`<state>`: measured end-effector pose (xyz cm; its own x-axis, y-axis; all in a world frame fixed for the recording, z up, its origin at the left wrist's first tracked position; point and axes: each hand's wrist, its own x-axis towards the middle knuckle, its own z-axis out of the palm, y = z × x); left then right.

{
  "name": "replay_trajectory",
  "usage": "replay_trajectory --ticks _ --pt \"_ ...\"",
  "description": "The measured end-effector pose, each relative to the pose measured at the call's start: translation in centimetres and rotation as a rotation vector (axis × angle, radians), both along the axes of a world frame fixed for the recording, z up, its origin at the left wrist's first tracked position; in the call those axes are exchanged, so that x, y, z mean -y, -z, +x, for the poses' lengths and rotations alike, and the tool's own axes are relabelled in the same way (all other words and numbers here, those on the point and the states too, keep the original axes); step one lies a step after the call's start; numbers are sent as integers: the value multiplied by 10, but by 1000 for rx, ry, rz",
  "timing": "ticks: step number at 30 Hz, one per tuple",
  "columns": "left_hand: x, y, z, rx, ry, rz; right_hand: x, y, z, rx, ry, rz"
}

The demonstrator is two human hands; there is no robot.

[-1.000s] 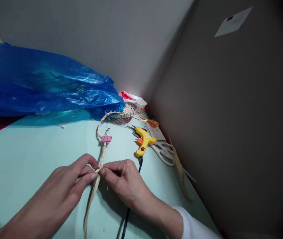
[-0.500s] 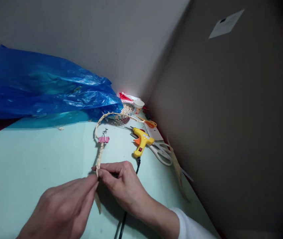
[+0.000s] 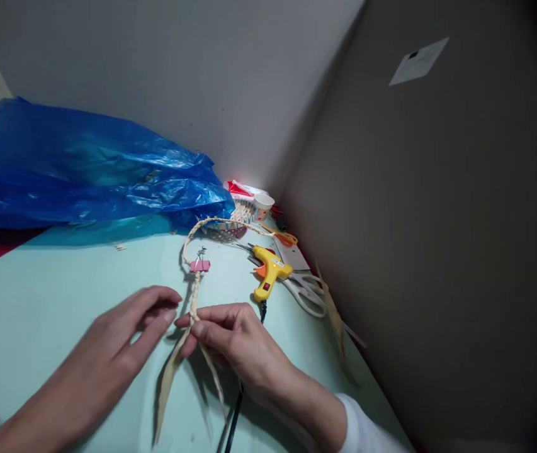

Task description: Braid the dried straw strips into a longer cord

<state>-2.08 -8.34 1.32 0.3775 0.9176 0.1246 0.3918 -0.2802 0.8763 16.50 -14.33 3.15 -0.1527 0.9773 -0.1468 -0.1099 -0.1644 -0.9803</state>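
Note:
A pale braided cord (image 3: 195,290) curves across the table, with a pink binder clip (image 3: 199,266) gripping it partway along. My right hand (image 3: 235,336) pinches the near end of the braid between thumb and fingers. Below that pinch, loose flat strands (image 3: 169,377) fan out toward me, one to the left and one to the right. My left hand (image 3: 140,327) is just left of the braid, touching nothing, its thumb and fingers apart. The right palm hides some of the strands.
A yellow glue gun (image 3: 271,270) lies right of the braid, its black cord (image 3: 234,421) running toward me. White-handled scissors (image 3: 308,296), orange-handled scissors (image 3: 286,238), a paper cup (image 3: 263,204) and a woven basket (image 3: 245,211) sit near the wall. Blue plastic (image 3: 98,170) covers the back left.
My left hand has let go of the braid's end and moved up and left, its fingers spreading. The loose strands now show apart below my right hand, which keeps its pinch.

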Motion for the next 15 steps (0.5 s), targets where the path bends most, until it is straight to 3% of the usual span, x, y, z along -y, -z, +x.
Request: replay_trajectory --ticks 3,5,10,15 --pt "-11 0 10 180 246 -536 0 2 3 -85 -67 2" --pt "-12 4 16 239 303 -683 0 4 5 -62 -110 0" --pt "-10 6 16 234 328 -821 3 -2 12 193 -167 -19" --pt "-6 3 12 183 252 -800 13 -16 9 677 -140 188"
